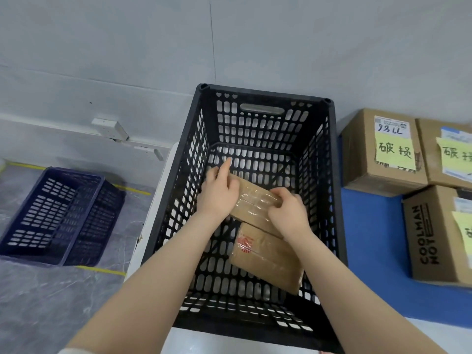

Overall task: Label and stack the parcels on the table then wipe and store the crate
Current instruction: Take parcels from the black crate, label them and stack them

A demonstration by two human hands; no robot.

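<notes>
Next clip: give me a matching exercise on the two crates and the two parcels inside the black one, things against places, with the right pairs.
Things:
1. black crate
2. blue crate
3. taped parcel
4. red-marked parcel

Places:
A. on the floor
B. gripped between left hand and right hand
C. standing on the table
D. lying on the crate bottom, not gripped

Pairs: 1-C, 2-A, 3-B, 4-D

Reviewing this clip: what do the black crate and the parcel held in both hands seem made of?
Black crate: likely moulded rigid plastic, matte; slotted lattice walls, cut-out handle. Parcel: brown cardboard or kraft paper, glossy wrinkled clear tape over it; left hand and right hand grip it.
</notes>
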